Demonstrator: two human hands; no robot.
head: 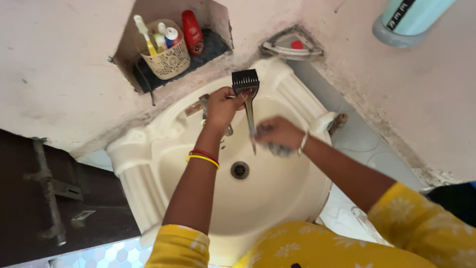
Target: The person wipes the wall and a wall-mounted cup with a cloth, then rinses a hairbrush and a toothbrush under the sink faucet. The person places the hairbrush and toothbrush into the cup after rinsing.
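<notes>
1. Tint brush [246, 94], black, with a comb-toothed head and a long thin tapering handle, stands upright over the basin [148, 164], head toward the wall and tip pointing down near the drain [240, 169].
2. Hard to make out: the right hand [277, 133] is blurred, and the small dark thing under its fingers cannot be identified. The tap [204, 105] is mostly hidden behind the left hand [222, 106]. A pale blue and grey object [409, 20] at the top right corner is cut off by the frame edge, as is the dark door with its metal bolt [49, 188] at the left.
3. Counts: one brush, one cream basin with one drain, two hands. The left wrist carries red and yellow bangles [203, 157]; the right wrist has one pale bangle [303, 142]. The wall niche holds one cream lattice basket [168, 62] with a toothbrush and tubes inside, and one red bottle [192, 32] beside it. One corner soap shelf [292, 44] holds a small red piece.
4. Grip: the left hand's grip is closed around the brush just below its head, thumb across the front. The right hand's grip is curled narrow, fingers against the lower handle near its tip; whether it pinches the handle or only rubs it, I cannot tell.
</notes>
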